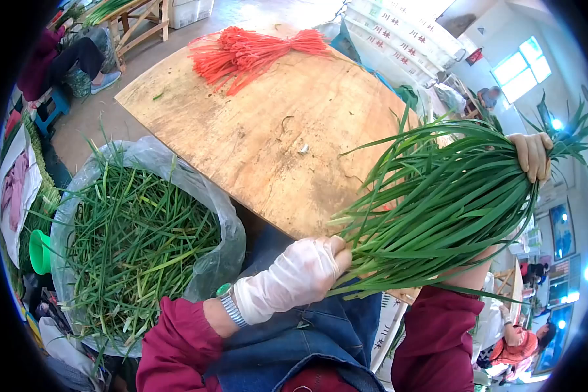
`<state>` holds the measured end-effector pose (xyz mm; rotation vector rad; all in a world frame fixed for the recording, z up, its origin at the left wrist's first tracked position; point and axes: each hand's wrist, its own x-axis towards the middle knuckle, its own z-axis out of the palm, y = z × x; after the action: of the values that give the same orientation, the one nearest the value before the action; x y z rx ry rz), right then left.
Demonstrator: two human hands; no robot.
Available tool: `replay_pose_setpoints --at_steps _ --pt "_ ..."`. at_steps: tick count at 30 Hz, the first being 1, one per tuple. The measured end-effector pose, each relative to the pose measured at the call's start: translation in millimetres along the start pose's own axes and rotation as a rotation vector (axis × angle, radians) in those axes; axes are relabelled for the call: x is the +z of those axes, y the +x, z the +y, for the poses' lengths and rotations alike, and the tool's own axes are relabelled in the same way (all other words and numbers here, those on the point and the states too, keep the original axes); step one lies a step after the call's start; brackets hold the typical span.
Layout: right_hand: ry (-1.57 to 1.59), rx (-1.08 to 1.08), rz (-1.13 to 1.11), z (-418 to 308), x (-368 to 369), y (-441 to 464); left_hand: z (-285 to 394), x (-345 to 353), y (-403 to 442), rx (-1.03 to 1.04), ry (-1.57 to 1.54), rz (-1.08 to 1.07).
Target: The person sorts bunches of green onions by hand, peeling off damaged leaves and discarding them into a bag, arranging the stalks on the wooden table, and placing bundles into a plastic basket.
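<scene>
A large bundle of long green leafy stalks (451, 189) stretches between my hands over the right side of a wooden board (261, 150). My left hand (300, 271), in a whitish glove with a metal watch at the wrist, is closed round the pale stem ends near the board's front edge. At the upper right, my right hand (532, 155) wraps its gloved fingers round the leafy end, whose tips spread beyond it. A pile of red ties (255, 52) lies at the board's far edge.
A plastic-lined container (232, 222) full of loose green leaves stands at the left, beside a green plastic object (40, 252). White crates (398, 36) are stacked behind the board. Other people are at the upper left, upper right and lower right.
</scene>
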<state>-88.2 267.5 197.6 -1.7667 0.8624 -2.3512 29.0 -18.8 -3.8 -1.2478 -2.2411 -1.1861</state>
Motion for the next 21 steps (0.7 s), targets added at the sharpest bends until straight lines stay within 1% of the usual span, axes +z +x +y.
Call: replay_pose_setpoints --at_steps 3,7,8,11,14,17,19,21 --pt "-0.019 -0.015 0.011 -5.6 -1.7 -1.9 3.3 5.5 -2.9 -0.200 -0.236 0.069" --pt "-0.001 -0.048 0.013 -0.6 0.4 -2.6 1.9 1.4 -8.6 -0.110 -0.192 -0.028" --pt "0.002 -0.036 -0.014 -2.0 -2.1 -2.7 3.4 0.8 -9.5 -0.102 -0.198 0.011" --pt "0.005 -0.007 -0.095 -14.5 -15.0 -1.2 2.9 0.8 -16.1 -0.050 -0.156 0.033" --pt "0.018 0.009 -0.143 -16.8 -19.5 0.2 10.6 -12.5 -18.5 0.023 -0.018 -0.033" --pt "0.041 0.008 -0.116 -14.9 -16.2 1.0 14.2 -45.6 -48.2 0.025 0.131 -0.268" --pt "0.040 0.005 -0.085 -14.0 -9.7 -0.2 9.1 -76.8 -73.4 -0.205 0.273 -0.478" --pt "0.036 -0.029 -0.015 -3.2 -2.8 -3.3 4.0 -81.4 -76.0 -0.349 0.169 -0.177"
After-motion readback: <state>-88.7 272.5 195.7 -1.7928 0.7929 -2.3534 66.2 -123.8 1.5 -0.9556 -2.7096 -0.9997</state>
